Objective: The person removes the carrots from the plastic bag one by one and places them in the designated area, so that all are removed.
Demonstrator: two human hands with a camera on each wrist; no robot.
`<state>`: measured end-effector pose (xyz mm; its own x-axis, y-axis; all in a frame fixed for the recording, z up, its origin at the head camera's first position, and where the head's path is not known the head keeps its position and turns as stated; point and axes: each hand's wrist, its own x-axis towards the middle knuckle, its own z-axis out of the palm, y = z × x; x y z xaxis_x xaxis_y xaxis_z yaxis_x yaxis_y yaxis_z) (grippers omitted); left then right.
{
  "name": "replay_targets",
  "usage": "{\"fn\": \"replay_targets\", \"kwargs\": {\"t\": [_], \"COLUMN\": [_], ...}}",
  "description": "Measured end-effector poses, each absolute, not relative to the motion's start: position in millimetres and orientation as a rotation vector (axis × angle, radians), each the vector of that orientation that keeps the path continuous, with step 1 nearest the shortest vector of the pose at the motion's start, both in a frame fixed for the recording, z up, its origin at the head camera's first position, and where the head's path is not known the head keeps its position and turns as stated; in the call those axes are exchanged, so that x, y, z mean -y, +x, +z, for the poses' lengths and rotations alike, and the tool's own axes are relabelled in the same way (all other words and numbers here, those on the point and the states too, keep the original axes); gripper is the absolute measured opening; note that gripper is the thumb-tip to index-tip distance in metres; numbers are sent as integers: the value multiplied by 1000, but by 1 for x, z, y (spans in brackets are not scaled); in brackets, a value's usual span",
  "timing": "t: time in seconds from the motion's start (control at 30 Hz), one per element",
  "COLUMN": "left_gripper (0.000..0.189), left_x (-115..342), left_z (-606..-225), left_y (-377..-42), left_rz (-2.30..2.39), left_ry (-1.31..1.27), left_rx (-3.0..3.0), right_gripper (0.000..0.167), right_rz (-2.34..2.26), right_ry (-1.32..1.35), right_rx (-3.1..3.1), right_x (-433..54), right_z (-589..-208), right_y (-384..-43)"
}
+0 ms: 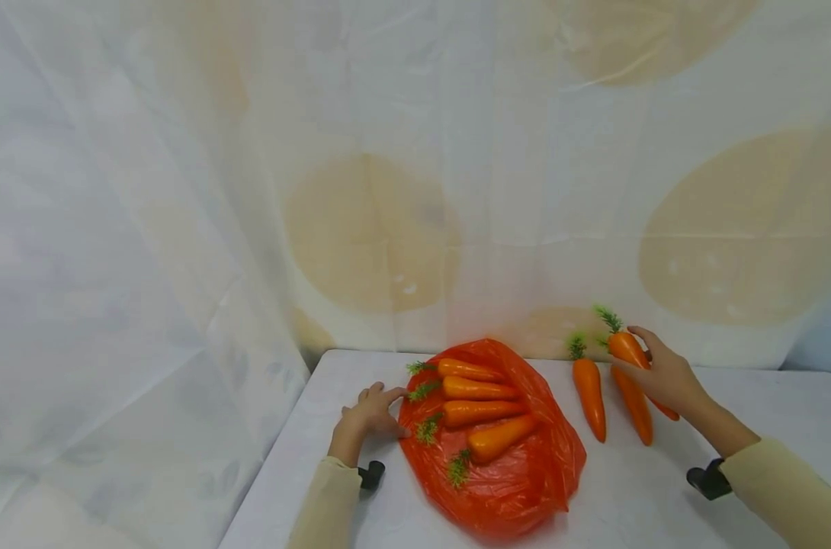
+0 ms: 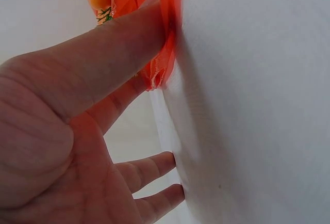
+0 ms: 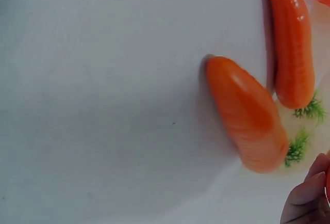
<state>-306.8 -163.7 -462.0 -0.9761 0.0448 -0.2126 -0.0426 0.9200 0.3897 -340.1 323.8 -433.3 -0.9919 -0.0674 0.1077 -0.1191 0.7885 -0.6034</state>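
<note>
My right hand grips an orange carrot near its leafy top; its tip shows below the palm. In the right wrist view, only the fingers and a sliver of that carrot show at the edge. Two more carrots lie beside it, one partly under the hand and one to its left. My left hand touches the left edge of a red plastic bag, thumb and index finger spread apart. In the left wrist view the thumb reaches behind the red film. Several carrots lie side by side on the bag.
The white-covered table runs up to a pale curtain with tan round patches at the back. Another pale sheet hangs along the left. A dark wrist camera sits by the right sleeve.
</note>
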Motion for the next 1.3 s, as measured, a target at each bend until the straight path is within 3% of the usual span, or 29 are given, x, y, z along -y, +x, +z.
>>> {"fn": "replay_targets", "kwargs": {"t": [0.6,1.3], "left_gripper": [67,66], "left_x": [163,162], "left_z": [-460,-461], "left_y": [-309,-307], "left_rz": [596,581], "left_ry": [-18,4], "left_rx": [-2849,-2853], "right_gripper": [91,86], "right_rz": [852,901], "right_ry": [8,-284], "right_rx": [2978,3225], "right_x": [-368,-377], "right_z": [-457,-468], "right_y": [-346,-347]}}
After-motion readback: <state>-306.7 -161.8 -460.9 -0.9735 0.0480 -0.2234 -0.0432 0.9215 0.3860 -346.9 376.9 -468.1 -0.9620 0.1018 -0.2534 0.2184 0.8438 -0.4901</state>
